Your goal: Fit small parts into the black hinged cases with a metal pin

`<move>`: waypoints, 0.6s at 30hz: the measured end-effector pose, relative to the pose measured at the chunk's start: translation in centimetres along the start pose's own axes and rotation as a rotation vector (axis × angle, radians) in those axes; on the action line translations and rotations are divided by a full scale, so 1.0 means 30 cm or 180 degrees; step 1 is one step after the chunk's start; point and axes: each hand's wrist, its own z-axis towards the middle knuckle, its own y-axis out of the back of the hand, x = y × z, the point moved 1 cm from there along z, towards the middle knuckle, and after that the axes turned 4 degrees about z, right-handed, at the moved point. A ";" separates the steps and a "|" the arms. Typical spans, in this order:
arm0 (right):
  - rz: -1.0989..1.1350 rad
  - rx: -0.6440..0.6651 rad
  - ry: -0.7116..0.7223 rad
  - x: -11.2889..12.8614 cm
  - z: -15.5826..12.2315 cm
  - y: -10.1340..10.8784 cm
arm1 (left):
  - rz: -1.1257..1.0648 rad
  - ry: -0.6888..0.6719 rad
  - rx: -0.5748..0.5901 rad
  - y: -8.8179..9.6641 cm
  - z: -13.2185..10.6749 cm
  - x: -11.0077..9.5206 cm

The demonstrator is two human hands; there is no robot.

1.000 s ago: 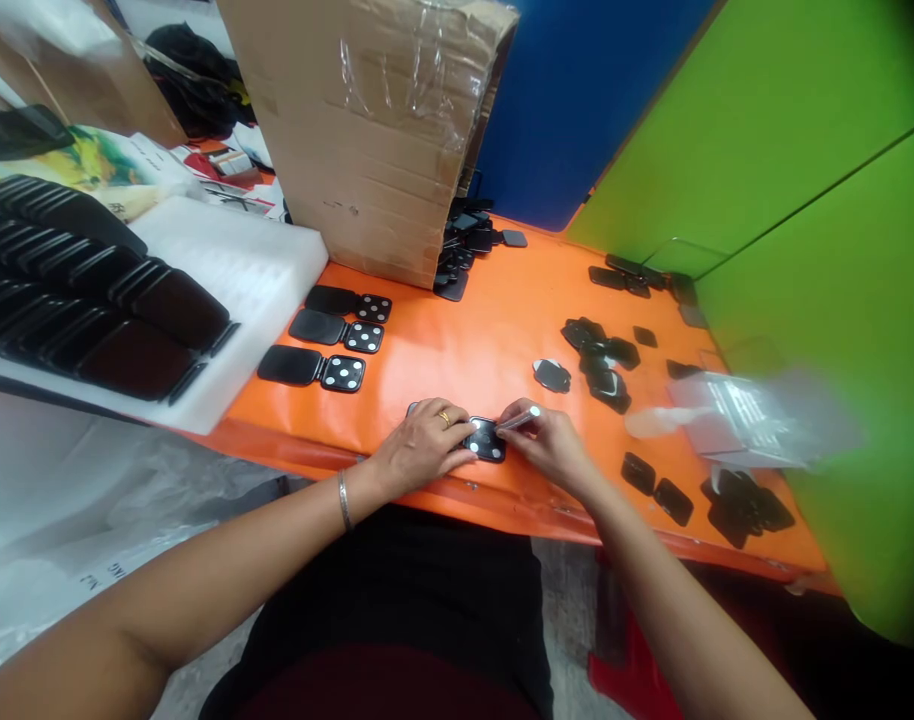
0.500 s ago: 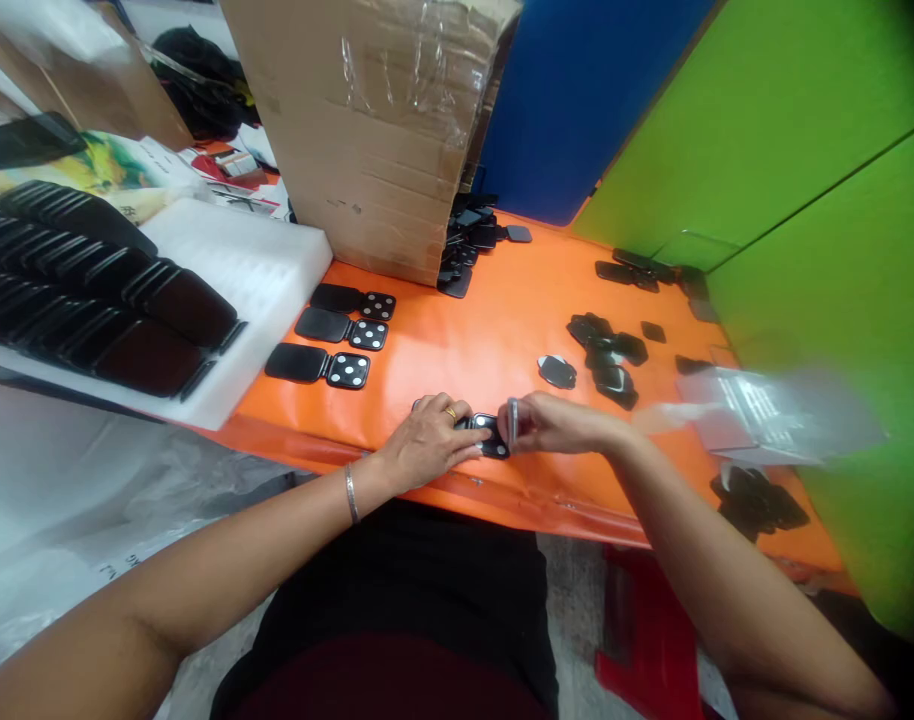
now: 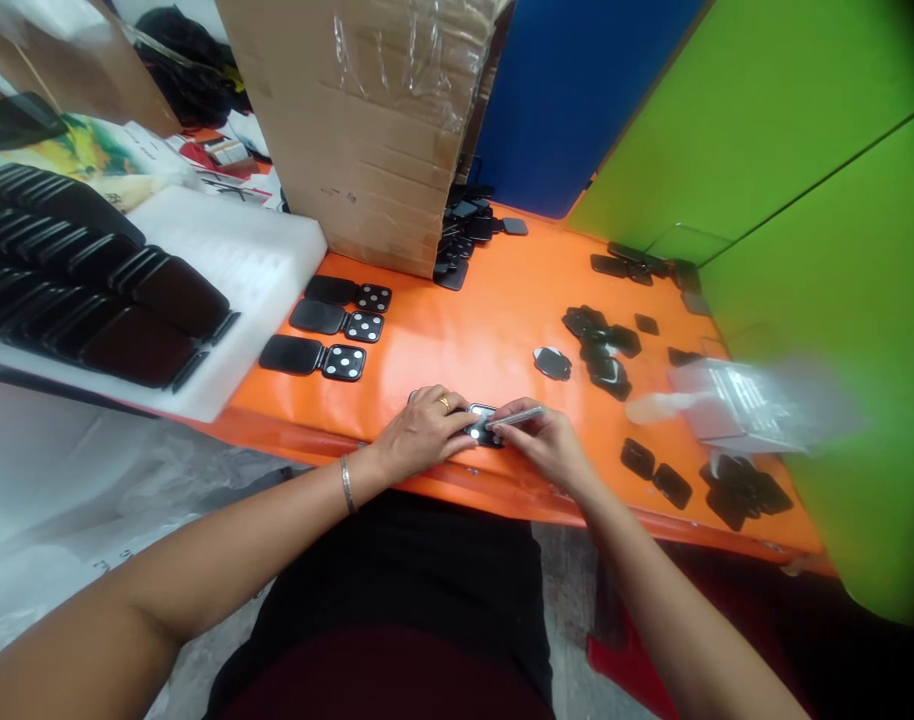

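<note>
My left hand (image 3: 425, 430), with a ring and a bracelet, is closed over an open black hinged compact case (image 3: 490, 438) at the table's front edge. Its fingers pin the case down and hide most of one half. White dots show on the other half. Between the thumb and fingers of my right hand (image 3: 538, 436) is a slim silver-grey tool (image 3: 523, 415), slanted over the dotted half. I cannot make out its exact kind. Three more open cases lie to the left, among them the nearest case (image 3: 344, 363) with white dots.
White foam (image 3: 224, 240) at the left carries rows of black cases (image 3: 134, 340). A cardboard box (image 3: 367, 130) stands at the back. Several dark pieces (image 3: 607, 345) lie on the orange table (image 3: 457, 330) to the right, near a plastic-wrapped white box (image 3: 734, 405).
My right hand has turned, and the tool has tipped from upright to slanting over the dotted half. My left hand stays on the case. The view has shifted slightly.
</note>
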 end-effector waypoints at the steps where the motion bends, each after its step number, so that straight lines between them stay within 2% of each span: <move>1: -0.0265 0.0027 0.0109 -0.001 0.009 -0.010 | -0.0005 0.0005 0.0008 0.000 0.000 -0.001; 4: -0.1087 0.0214 0.0497 0.014 0.026 -0.027 | -0.0032 0.0050 0.0018 0.002 -0.003 -0.002; 7: -0.1476 0.0259 0.0694 0.033 0.028 -0.041 | 0.0006 0.0009 0.0005 0.003 -0.007 0.000; 11: -0.1599 0.0039 0.0563 0.036 0.023 -0.052 | 0.0133 -0.0113 0.0023 0.000 -0.012 0.003; 13: -0.1604 0.0055 0.0475 0.036 0.025 -0.049 | 0.0188 -0.0119 0.0046 -0.003 -0.013 0.005; 16: -0.1607 0.0298 0.0387 0.052 0.043 -0.031 | 0.0253 -0.0129 0.0111 -0.007 -0.012 0.007; 18: -0.1556 0.0606 0.0323 0.073 0.063 -0.015 | 0.0288 -0.0140 0.0161 -0.007 -0.009 0.009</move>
